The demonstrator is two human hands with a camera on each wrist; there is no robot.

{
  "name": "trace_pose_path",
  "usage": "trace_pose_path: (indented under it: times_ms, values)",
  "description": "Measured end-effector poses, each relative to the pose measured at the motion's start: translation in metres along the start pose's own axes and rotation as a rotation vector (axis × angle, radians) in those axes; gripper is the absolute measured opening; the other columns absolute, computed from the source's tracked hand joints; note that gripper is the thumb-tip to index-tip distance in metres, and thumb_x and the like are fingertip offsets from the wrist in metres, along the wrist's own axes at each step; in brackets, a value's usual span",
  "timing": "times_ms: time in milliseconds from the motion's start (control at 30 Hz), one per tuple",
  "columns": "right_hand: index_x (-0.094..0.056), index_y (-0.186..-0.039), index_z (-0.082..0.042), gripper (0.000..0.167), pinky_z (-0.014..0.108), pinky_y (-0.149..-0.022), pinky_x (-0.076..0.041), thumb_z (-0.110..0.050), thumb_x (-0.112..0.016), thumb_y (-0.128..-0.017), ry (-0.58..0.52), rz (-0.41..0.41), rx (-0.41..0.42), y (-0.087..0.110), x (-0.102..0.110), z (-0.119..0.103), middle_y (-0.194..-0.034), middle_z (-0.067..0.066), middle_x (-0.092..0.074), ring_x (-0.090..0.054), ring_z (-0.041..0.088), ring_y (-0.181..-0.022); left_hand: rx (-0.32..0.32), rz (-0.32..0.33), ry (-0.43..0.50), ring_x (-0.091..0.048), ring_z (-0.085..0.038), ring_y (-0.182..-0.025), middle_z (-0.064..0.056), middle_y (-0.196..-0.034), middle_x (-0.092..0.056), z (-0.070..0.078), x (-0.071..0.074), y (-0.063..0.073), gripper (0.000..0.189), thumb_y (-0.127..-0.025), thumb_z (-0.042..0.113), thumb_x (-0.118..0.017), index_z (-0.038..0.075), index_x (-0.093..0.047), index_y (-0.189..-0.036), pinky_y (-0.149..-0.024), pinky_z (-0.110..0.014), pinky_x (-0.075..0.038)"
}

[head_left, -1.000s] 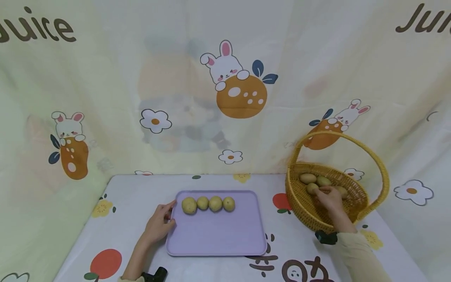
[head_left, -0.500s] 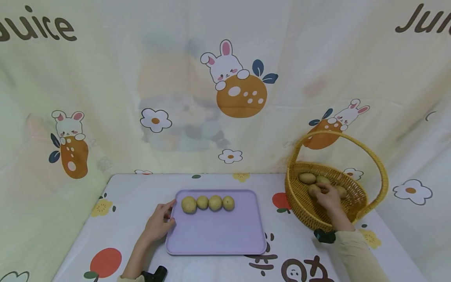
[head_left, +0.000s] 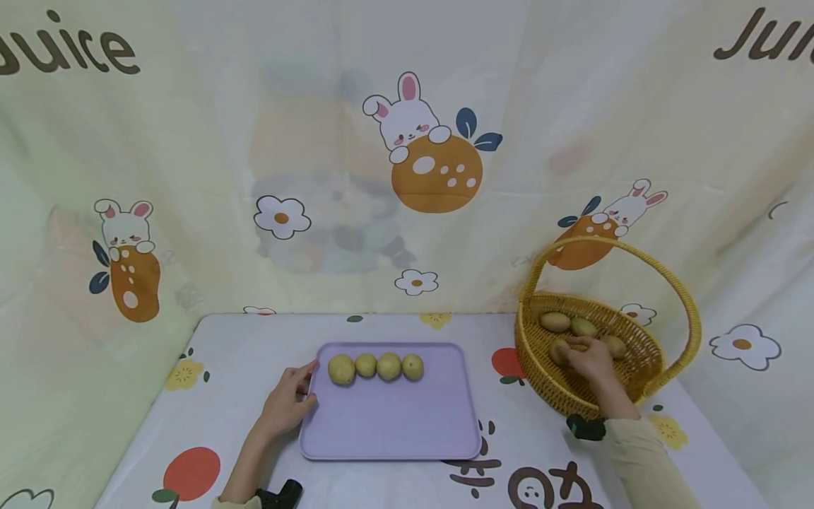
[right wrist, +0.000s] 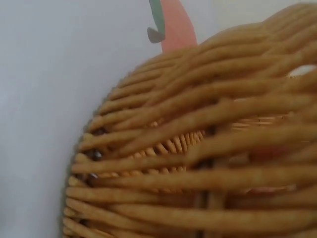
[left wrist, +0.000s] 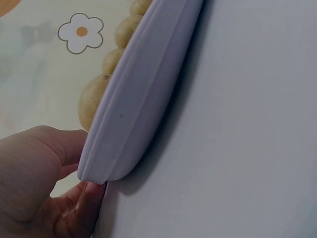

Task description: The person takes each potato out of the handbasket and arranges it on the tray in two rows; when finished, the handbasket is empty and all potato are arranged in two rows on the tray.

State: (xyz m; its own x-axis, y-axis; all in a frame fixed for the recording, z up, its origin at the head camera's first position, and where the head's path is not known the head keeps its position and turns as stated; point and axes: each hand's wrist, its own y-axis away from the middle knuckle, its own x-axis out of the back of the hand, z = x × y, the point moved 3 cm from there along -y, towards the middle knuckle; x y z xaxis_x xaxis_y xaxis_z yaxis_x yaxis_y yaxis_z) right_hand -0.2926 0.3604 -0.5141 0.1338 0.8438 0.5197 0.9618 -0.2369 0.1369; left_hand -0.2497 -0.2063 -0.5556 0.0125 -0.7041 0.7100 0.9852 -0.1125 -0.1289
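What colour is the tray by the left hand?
Plain light purple; the tray shows best in the head view.

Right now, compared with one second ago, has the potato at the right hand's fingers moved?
Yes; the potato has shifted slightly toward the basket's near side.

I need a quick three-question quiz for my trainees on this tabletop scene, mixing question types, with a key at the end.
1. Count: how many round yellow-brown potatoes are on the rectangular lilac tray?

2. True or false: the right hand is reaching into the golden-yellow woven basket.

3. Multiple choice: what does the left hand touch?
A) the basket
B) the tray's left edge
C) the right hand

Key:
1. Four, lined up along the tray's far side.
2. True.
3. B.
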Motion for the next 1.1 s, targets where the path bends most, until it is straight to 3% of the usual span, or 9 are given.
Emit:
trace_pose_path:
  times_ms: [100,267,500,867,1100]
  values:
    - [-0.046,-0.129,0.02,0.053,0.028,-0.061,-0.052,-0.018,-0.059,-0.095,0.019,-0.031,-0.006,0.004,-0.002,-0.004,-0.087,0.012,-0.062,-0.06,0.008,-0.067,-0.005,0.004,0.006,-0.054,-0.016,-0.086,-0.011,-0.113,-0.053,-0.003,-0.001,0.0,0.065,-0.08,0.004,-0.064,0.004,-0.049,-0.144,-0.072,-0.032,-0.042]
    - [-0.047,-0.129,0.019,0.051,0.032,-0.065,-0.055,-0.018,-0.06,-0.095,-0.048,-0.063,-0.045,0.011,-0.004,-0.008,-0.097,0.017,-0.058,-0.062,0.012,-0.07,-0.013,0.003,0.003,-0.054,-0.016,-0.086,-0.011,-0.112,-0.053,-0.003,-0.002,-0.003,0.065,-0.08,0.005,-0.064,0.005,-0.05,-0.143,-0.071,-0.032,-0.042]
    - [-0.04,-0.139,0.015,0.059,0.027,-0.062,-0.054,-0.019,-0.061,-0.096,-0.234,-0.071,-0.115,0.017,0.001,-0.016,-0.088,-0.001,-0.056,-0.06,0.007,-0.061,-0.002,0.009,-0.003,-0.054,-0.016,-0.086,-0.012,-0.112,-0.053,-0.001,-0.001,0.0,0.065,-0.08,0.004,-0.064,0.005,-0.05,-0.143,-0.071,-0.031,-0.042]
    - [-0.042,-0.14,0.01,0.058,0.029,-0.07,-0.056,-0.024,-0.06,-0.097,-0.272,-0.075,-0.097,0.033,0.011,-0.044,-0.089,-0.003,-0.06,-0.066,0.007,-0.071,-0.003,0.007,-0.003,-0.053,-0.016,-0.085,-0.012,-0.11,-0.052,-0.002,-0.001,0.0,0.065,-0.08,0.005,-0.065,0.003,-0.05,-0.143,-0.071,-0.031,-0.041]
    - [-0.042,-0.14,0.009,0.06,0.025,-0.069,-0.056,-0.024,-0.063,-0.095,-0.34,-0.09,-0.078,0.04,0.004,-0.055,-0.098,0.0,-0.055,-0.066,0.006,-0.071,-0.005,0.011,0.003,-0.052,-0.015,-0.085,-0.011,-0.109,-0.052,-0.002,-0.002,-0.001,0.065,-0.079,0.004,-0.065,0.003,-0.051,-0.143,-0.07,-0.031,-0.041]
